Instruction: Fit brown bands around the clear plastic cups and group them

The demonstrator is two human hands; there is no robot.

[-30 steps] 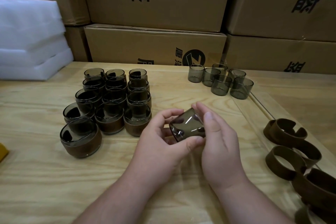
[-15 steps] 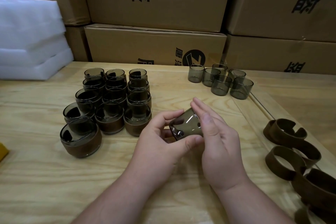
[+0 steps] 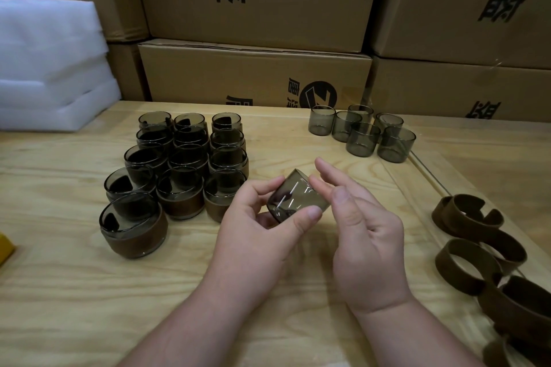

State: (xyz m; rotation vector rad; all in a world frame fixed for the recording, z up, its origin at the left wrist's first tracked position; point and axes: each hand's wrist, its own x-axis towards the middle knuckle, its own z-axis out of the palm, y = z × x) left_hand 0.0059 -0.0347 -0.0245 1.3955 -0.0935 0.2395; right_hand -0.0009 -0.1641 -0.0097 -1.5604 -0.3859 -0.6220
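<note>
We note one bare cup (image 3: 296, 198) held tilted above the desk (image 3: 74, 292), centre of the frame. The left hand (image 3: 256, 226) pinches it between thumb and curled fingers; the right hand (image 3: 362, 237) is spread, its straight fingers touching the cup's side. We judge the step as a cup picked, no band on it yet. Banded cups (image 3: 179, 176) sit grouped centre left; bare cups (image 3: 362, 134) upper right. Next, we expect, the right hand must fetch a band (image 3: 468, 265) (pile at lower right) and slide it on.
</note>
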